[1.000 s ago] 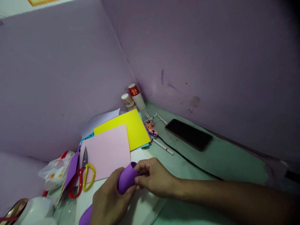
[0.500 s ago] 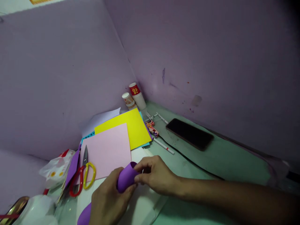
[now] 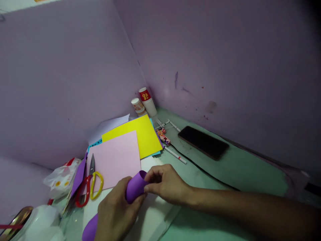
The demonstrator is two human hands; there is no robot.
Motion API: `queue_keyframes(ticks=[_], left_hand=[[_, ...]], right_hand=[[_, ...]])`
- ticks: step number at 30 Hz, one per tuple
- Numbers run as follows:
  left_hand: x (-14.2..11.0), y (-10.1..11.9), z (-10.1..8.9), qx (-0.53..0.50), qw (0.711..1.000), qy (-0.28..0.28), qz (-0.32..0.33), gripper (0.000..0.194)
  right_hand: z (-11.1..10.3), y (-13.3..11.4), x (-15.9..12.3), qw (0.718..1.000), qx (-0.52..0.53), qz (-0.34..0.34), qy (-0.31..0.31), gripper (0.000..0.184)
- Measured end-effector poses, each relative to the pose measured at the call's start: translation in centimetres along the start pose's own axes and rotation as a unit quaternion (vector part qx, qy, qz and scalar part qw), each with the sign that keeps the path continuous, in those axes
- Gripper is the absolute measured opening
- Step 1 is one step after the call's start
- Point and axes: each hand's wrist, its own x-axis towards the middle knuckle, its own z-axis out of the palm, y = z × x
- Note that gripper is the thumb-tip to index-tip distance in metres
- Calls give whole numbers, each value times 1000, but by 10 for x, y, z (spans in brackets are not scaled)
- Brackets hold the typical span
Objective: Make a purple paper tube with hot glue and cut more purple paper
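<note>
A sheet of purple paper (image 3: 135, 188) is curled into a tube, its open end facing up and away from me. My left hand (image 3: 117, 207) wraps round the tube's middle, and more purple shows below that hand at the bottom edge. At the upper rim, my right hand (image 3: 164, 184) pinches the paper's edge between thumb and fingers. Beneath both hands lie white sheets (image 3: 150, 214). Just left of them, scissors (image 3: 90, 182) with one red and one yellow handle rest on a pale pink sheet (image 3: 117, 157).
Yellow paper (image 3: 144, 140) lies behind the pink sheet. Paper cups (image 3: 147, 102) stand in the wall corner. A black phone (image 3: 203, 141), a white pen (image 3: 175, 155) and a black cable (image 3: 200, 169) lie to the right. A plastic-wrapped packet (image 3: 62, 179) sits at left.
The view has shifted slightly. Both hands keep hold of the purple tube; the right fingers have moved only a little at its rim.
</note>
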Motion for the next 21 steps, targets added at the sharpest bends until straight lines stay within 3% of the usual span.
queue_keyframes(ticks=[6, 12, 21], left_hand=[[0, 2, -7, -16, 1000, -15, -22, 32], [2, 0, -8, -11, 999, -24, -33, 38], [1, 3, -10, 22, 999, -20, -39, 36]], right_hand=[[-1, 1, 1, 998, 45, -14, -45, 20], [-7, -2, 3, 997, -5, -52, -57, 31], [-5, 4, 4, 993, 89, -15, -82, 24]])
